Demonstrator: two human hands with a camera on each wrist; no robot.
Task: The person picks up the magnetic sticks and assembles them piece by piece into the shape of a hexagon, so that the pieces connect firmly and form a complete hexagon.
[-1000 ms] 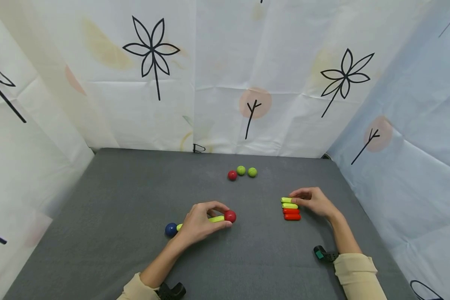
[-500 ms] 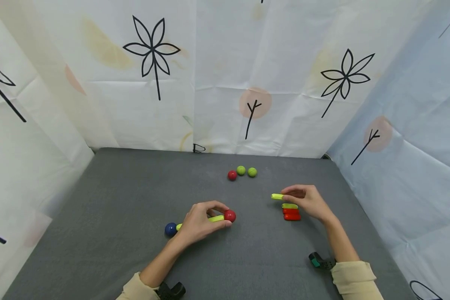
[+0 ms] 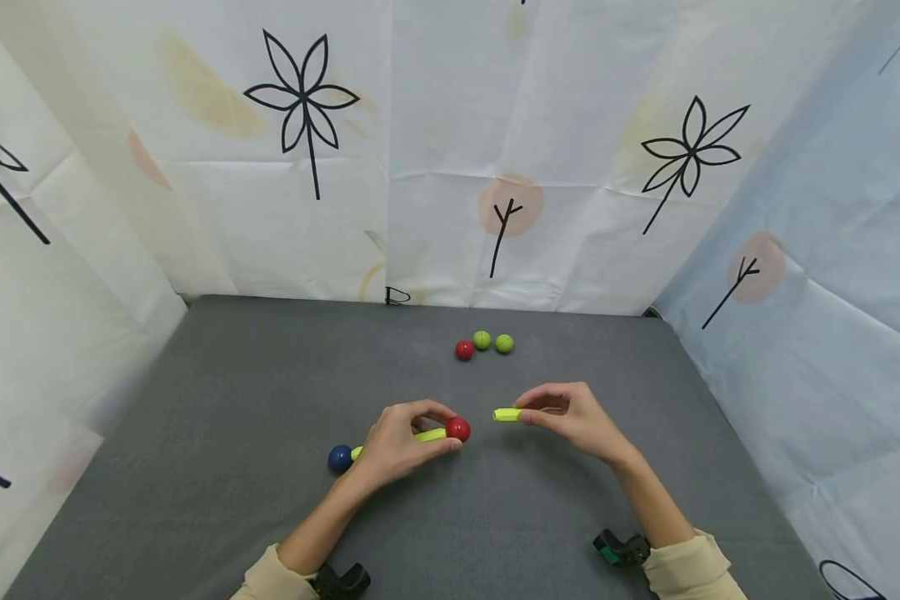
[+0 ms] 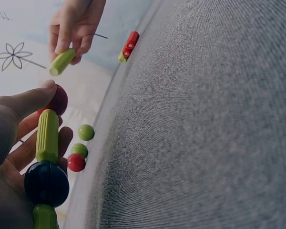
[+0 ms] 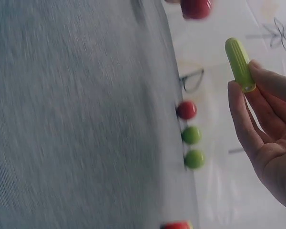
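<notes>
My left hand [image 3: 399,446] holds a chain of toy sticks and balls, its thumb and fingers at the red ball [image 3: 457,429] on the end. A yellow-green stick [image 4: 47,136] joins that red ball to a dark blue ball [image 4: 46,183], with another stick [image 4: 45,217] beyond. The head view shows a blue ball [image 3: 340,459] at the chain's other end; my hand covers the middle. To the right, my right hand [image 3: 573,419] pinches a loose yellow-green stick [image 3: 506,414] above the table, apart from the chain. Its free end points left, toward the red ball.
A red ball [image 3: 464,350] and two green balls [image 3: 492,342] lie toward the back of the grey table [image 3: 270,367]. Red sticks [image 4: 129,44] and a yellow-green stick [image 4: 123,57] lie farther right, hidden behind my right hand in the head view. Patterned white cloth [image 3: 435,125] surrounds the table.
My right hand has lifted the yellow-green stick from the row and carried it left, toward the chain. My left hand has stayed nearly still, holding the chain.
</notes>
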